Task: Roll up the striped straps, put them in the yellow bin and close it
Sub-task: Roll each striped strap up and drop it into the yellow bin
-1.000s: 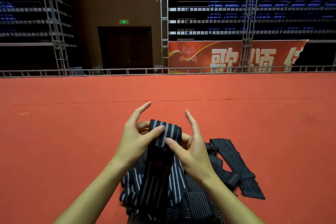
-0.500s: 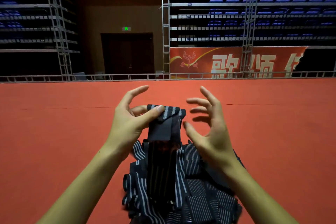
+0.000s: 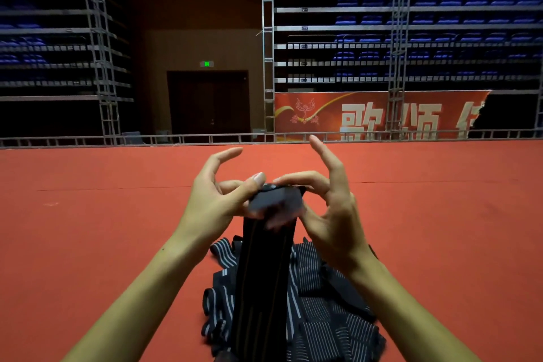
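Observation:
A black strap with thin stripes rises from the floor to my hands, its top end wound into a small dark roll. My left hand pinches the roll with thumb and fingers on its left side. My right hand holds the roll's right side, thumb below and middle fingers over the top, index finger raised. A heap of black and white striped straps lies on the red floor under my forearms. The yellow bin is not in view.
Red carpeted floor stretches all around. A low metal rail bounds it at the back, with scaffolding, blue seats, a dark door and a red banner behind.
My right hand, which had let go and spread open, has come back onto the roll. Both hands and the roll have shifted slightly; the roll looks a turn thicker.

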The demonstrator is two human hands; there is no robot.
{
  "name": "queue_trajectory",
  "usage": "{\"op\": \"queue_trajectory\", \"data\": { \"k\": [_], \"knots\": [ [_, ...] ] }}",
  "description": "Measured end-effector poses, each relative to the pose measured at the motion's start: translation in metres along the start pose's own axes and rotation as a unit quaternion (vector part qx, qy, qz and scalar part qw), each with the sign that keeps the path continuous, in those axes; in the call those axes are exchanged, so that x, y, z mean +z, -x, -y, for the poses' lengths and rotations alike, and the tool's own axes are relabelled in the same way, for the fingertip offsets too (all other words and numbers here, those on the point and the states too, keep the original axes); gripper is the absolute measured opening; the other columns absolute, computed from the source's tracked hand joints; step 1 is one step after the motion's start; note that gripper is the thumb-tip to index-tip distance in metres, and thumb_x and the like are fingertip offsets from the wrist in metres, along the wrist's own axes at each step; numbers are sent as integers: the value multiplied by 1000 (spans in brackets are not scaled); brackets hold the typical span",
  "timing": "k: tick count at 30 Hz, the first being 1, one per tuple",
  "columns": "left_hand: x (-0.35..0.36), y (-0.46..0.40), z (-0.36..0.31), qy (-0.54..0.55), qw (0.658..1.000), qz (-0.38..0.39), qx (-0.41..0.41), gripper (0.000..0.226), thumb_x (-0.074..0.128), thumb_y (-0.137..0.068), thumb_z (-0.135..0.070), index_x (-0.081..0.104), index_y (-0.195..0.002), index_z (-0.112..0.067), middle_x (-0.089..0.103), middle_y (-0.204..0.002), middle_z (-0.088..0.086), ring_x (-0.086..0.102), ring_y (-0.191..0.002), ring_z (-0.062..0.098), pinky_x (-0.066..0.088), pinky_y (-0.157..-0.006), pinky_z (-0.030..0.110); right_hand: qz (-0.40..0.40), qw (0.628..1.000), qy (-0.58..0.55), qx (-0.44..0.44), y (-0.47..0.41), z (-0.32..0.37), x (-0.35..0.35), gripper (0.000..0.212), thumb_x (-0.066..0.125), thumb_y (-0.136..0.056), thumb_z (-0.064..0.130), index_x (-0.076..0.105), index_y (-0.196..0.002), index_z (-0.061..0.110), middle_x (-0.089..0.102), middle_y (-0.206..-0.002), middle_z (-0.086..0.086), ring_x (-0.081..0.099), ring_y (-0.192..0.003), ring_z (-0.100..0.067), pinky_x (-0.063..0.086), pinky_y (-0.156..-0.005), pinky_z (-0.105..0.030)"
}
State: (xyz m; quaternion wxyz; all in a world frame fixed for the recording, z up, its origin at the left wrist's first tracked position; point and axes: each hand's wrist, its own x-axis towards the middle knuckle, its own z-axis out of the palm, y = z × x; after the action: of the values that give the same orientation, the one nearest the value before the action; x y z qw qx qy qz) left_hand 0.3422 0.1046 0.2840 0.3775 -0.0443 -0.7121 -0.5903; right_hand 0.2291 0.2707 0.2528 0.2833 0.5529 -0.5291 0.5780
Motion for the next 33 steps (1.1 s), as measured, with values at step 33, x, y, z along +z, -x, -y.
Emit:
{"op": "queue_trajectory", "data": {
  "k": [33],
  "knots": [
    [2, -19, 32, -28, 971, -228, 66, 43, 90, -87, -18, 69, -124, -24, 82, -82, 5, 82, -84, 22, 64, -89, 59, -80, 962, -106, 239, 13, 16, -7, 55, 89, -85, 10, 63, -131, 27, 84, -93, -2, 80, -88, -14, 61, -76, -29]
  ]
}}
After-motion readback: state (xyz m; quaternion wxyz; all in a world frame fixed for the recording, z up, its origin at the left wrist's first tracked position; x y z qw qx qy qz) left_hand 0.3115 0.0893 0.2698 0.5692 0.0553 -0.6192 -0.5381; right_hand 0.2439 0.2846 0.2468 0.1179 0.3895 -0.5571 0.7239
